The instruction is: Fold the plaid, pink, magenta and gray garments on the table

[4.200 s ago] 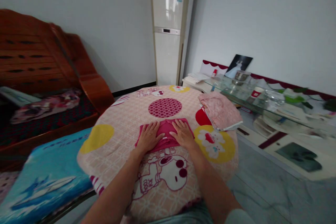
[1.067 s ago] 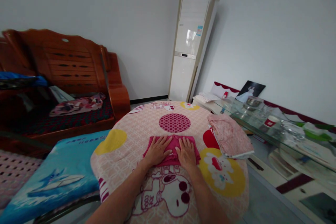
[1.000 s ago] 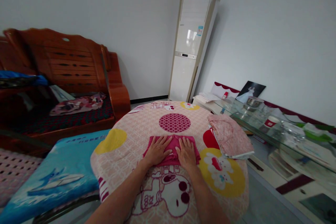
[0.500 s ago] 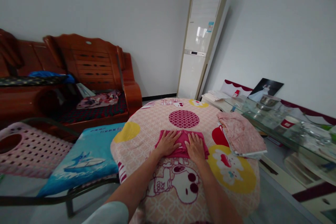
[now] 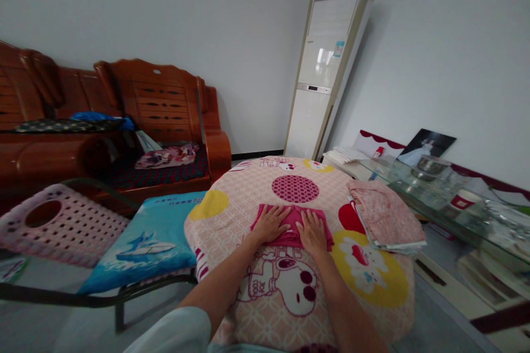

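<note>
A folded magenta cloth (image 5: 295, 236), perhaps a garment, lies flat in the middle of a round table. On its left half rests my left hand (image 5: 271, 224), palm down with the fingers stretched out. My right hand (image 5: 312, 231) lies flat on the cloth's right half, fingers also extended. Both hands press on top of the cloth without gripping it. Beneath is a pink patterned tablecloth (image 5: 248, 193) with cartoon dogs and yellow patches. To the right sits a stack of folded pale pink clothes (image 5: 385, 212) near the table's edge.
A chair with a blue cushion (image 5: 153, 242) stands left of the table. Behind it is a wooden sofa (image 5: 161, 105) with cloths on it. On the right, a glass-topped cabinet (image 5: 418, 198) carries a paper cup (image 5: 461, 201) and bowls. A tall air conditioner (image 5: 314, 83) stands in the corner.
The camera view has turned slightly left, so everything appears shifted to the right. Both hands stay flat on the magenta cloth, with little visible movement.
</note>
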### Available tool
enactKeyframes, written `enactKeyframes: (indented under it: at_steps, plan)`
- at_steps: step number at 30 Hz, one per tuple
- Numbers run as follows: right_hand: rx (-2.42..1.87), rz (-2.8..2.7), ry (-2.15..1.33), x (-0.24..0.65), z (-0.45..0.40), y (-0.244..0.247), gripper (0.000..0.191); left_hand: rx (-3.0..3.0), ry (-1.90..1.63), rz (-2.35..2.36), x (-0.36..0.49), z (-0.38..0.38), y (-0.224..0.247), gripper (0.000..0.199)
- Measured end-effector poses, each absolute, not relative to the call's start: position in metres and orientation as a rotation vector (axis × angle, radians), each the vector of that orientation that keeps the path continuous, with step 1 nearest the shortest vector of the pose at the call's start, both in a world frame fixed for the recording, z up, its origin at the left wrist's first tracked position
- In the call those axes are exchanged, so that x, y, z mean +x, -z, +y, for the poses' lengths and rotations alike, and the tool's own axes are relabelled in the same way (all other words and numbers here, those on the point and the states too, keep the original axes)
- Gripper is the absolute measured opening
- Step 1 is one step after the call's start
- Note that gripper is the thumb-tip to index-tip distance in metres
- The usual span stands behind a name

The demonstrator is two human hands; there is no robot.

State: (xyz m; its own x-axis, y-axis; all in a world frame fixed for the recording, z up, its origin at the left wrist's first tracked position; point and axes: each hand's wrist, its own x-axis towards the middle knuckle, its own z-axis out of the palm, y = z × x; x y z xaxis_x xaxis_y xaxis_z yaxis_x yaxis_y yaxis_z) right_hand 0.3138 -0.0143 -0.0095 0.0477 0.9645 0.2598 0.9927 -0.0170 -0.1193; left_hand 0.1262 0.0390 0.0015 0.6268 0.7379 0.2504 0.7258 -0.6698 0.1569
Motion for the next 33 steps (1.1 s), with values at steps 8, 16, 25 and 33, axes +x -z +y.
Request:
enactKeyframes:
  at_steps: [8,16,25,33]
  plan:
    - [-2.012,-1.939,0.089,0.322,-0.012,0.0,0.049,2.591,-0.733,1.299,0.125,0.041,-0.006,0.042]
    - [-2.42,-1.503,0.575,0.432,-0.018,-0.084,0.035,2.59,-0.669,1.483,0.126,0.046,-0.022,0.027]
    - [-2.709,-1.166,0.385,0.498,-0.043,-0.117,0.031,2.559,-0.349,1.705,0.137,0.05,-0.04,0.031]
    - [-2.722,-1.145,0.31,0.495,-0.041,-0.124,0.035,2.398,-0.492,1.813,0.122,0.068,-0.067,0.023]
